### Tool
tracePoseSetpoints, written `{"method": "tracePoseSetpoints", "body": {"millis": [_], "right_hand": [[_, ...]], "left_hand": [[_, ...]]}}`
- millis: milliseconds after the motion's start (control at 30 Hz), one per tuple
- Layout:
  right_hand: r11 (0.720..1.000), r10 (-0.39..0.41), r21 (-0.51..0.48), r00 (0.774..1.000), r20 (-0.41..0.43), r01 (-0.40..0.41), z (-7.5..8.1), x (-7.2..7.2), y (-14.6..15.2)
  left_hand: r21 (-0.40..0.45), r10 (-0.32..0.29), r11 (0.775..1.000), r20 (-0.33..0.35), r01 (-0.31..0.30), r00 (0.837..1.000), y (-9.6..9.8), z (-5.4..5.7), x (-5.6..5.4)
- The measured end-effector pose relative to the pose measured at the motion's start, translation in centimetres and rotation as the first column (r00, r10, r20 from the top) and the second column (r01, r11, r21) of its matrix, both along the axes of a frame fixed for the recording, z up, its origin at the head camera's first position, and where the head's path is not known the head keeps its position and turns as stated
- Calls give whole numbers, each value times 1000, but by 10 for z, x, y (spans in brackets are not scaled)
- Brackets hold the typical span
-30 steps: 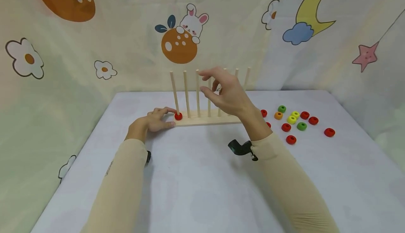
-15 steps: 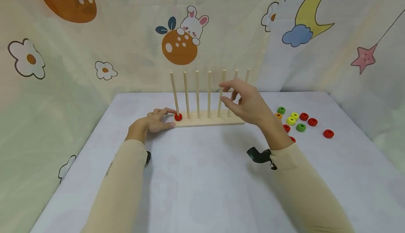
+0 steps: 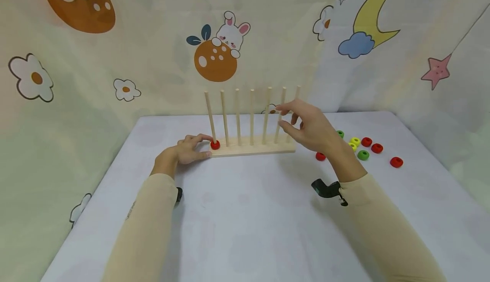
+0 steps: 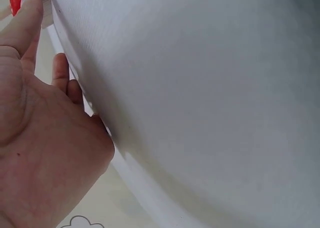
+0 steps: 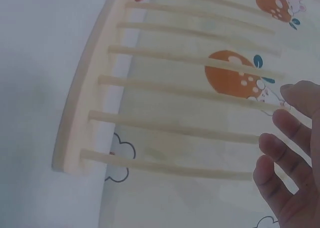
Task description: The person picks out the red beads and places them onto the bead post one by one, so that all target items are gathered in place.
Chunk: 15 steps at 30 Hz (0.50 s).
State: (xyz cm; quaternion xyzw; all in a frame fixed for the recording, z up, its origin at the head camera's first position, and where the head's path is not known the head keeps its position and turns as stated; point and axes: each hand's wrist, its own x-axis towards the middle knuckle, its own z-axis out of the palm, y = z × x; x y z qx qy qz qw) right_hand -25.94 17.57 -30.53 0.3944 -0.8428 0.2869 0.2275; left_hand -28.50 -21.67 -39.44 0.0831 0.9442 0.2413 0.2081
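A wooden peg stand (image 3: pixel 252 149) with several upright rods stands at the far middle of the table. One red bead (image 3: pixel 215 145) sits at the foot of its leftmost rod. My left hand (image 3: pixel 186 151) holds the left end of the base, thumb at the front and index finger beside the bead. In the left wrist view the thumb side of that left hand (image 4: pixel 45 133) shows, with the bead partly cut off. My right hand (image 3: pixel 311 126) hovers by the rightmost rods, fingers loosely bent, holding nothing; the right wrist view shows its fingers (image 5: pixel 282 153) near the rod tops.
Loose beads lie on the white table to the right, among them a red bead (image 3: pixel 396 162), a green bead (image 3: pixel 363 155) and a yellow bead (image 3: pixel 355 141). Another red bead (image 3: pixel 320 156) lies below the right hand. The right forearm covers some. A printed cloth hangs behind.
My right hand has moved right and somewhat down, from the middle rods to the right end of the stand. The left hand and the red bead on the rod have stayed put.
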Motion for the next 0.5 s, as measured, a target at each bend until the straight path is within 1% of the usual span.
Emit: {"method": "tracePoseSetpoints", "body": {"millis": [233,367,500], "right_hand": [[997,-72,31,997,10,72,-12,3,25],[992,-123,48,992,33,121,-19,7,39],[987,-157,50,986,55,154,-26,12,52]], "left_hand": [[5,-2,1000,-2,2,1000,1,-3,-1],[-5,1,1000,-3,-1,1000,0,-5,-3],[-14,2,1000,-9,-2,1000,0,-7,-4]]}}
